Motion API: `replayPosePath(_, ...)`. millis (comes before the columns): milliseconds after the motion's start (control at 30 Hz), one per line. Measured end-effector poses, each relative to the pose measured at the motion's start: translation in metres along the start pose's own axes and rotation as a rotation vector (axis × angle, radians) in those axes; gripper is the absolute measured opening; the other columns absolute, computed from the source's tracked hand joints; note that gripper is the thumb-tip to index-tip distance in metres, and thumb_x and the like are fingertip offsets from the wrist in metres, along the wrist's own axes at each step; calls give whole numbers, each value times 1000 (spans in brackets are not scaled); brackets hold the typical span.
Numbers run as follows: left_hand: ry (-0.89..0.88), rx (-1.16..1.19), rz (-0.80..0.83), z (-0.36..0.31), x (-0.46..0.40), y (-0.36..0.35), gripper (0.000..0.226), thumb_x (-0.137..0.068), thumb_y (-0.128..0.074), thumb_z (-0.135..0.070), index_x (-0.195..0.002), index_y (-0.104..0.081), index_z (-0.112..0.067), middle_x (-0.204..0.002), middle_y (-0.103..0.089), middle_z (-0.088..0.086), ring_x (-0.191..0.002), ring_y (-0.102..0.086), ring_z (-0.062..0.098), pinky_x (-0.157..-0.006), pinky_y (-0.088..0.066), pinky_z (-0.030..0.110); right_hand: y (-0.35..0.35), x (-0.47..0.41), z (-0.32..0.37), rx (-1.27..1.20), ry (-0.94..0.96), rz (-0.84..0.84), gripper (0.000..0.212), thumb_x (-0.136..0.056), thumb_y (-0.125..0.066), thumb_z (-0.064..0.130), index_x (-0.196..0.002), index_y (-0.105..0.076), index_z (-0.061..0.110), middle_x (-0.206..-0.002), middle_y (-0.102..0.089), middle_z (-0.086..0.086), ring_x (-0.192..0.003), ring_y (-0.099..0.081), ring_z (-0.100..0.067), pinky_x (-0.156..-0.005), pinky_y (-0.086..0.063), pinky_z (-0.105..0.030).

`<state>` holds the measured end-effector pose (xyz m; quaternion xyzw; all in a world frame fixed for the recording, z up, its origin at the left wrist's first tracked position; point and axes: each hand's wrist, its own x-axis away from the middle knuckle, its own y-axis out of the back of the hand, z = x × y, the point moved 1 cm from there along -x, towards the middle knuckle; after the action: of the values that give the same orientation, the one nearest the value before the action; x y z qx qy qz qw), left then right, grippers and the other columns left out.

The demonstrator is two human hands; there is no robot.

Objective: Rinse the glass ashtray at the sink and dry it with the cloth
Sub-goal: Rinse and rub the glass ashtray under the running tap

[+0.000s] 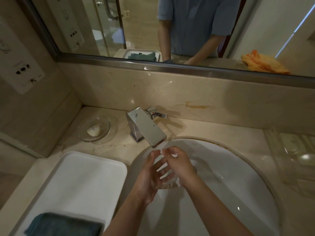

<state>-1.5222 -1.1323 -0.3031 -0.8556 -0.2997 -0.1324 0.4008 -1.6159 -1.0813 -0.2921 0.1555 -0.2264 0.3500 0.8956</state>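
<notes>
The clear glass ashtray (167, 182) is held tilted over the white sink basin (230, 176), just under the chrome faucet spout (150, 132), where water runs onto it. My left hand (148, 178) grips its left side from below. My right hand (179, 163) holds its upper right rim, fingers curled over the glass. My fingers show through the glass. A folded dark teal cloth (63, 225) lies at the near end of a white tray (81, 174) to the left of the basin.
A glass soap dish (95, 129) with a small soap bar sits left of the faucet. The faucet handle (158, 114) is behind the spout. The mirror (170, 31) reflects an orange cloth on the beige marble counter (221, 130). Wall sockets at left.
</notes>
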Motion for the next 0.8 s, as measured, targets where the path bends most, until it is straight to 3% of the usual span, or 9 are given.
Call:
replayPosePath(67,-31,-54,-24,-1,-2,-2,37,-88,-45,-45,-112,-62,-23,-109,-72,3,-99,-69,22,-74,-59,35,-3,-2,0,44,36,-114,25,-87,-58,39,-92,-57,14,-92,-67,-12,-70,-69,-30,-65,-59,-48)
replayPosePath(133,-64,-121,-46,-4,-4,-3,36,-92,-44,-40,-117,-59,-20,-114,-71,3,-101,-69,22,-73,-59,31,-2,-5,-2,82,61,-202,31,-85,-57,46,-96,-53,18,-96,-66,-9,-82,-67,-26,-74,-57,-42)
replayPosePath(267,-134,-171,-65,-13,-8,-2,28,-89,-52,-36,-105,-68,-21,-105,-74,5,-92,-71,26,-76,-58,44,5,1,-20,-118,-69,73,15,-86,-56,49,-93,-53,36,-85,-68,3,-61,-69,-3,-46,-52,-19)
replayPosePath(333,-158,-208,-84,-17,-10,2,21,-90,-53,-32,-98,-72,-25,-101,-75,7,-93,-71,26,-77,-57,49,8,2,-33,-254,-135,231,20,-88,-58,39,-104,-60,27,-95,-71,-3,-71,-72,-13,-53,-55,-27)
replayPosePath(433,-232,-304,-103,-17,-13,8,22,-90,-57,-19,-110,-66,-17,-104,-74,5,-96,-70,24,-73,-59,33,12,-6,-42,-384,-115,272,17,-90,-59,23,-106,-62,18,-91,-73,-4,-71,-72,-18,-56,-55,-30)
replayPosePath(533,-281,-425,-90,-14,-11,9,24,-91,-54,-11,-108,-67,-23,-106,-73,-1,-98,-69,20,-77,-56,26,12,-13,-48,-393,-84,292,20,-83,-65,30,-97,-68,17,-92,-73,-5,-77,-72,-18,-55,-55,-31)
replayPosePath(633,-303,-557,-77,-9,-8,6,33,-91,-52,-8,-99,-70,-35,-106,-72,-10,-99,-68,11,-80,-54,23,4,-17,-52,-392,-115,139,26,-73,-70,38,-87,-68,16,-79,-71,-5,-65,-68,-16,-50,-52,-27)
replayPosePath(733,-253,-541,-106,0,-8,5,28,-90,-57,-15,-114,-62,-28,-114,-68,1,-103,-66,18,-88,-55,43,-3,-23,-55,-279,-122,-45,20,-81,-66,40,-78,-66,19,-72,-66,-3,-50,-63,-10,-41,-47,-21)
replayPosePath(800,-220,-467,-123,4,-8,3,32,-86,-64,-20,-117,-58,-28,-114,-68,4,-101,-67,24,-84,-56,48,-7,-25,-55,-215,-86,-122,28,-83,-61,46,-76,-66,20,-66,-66,-2,-45,-61,-8,-39,-45,-19)
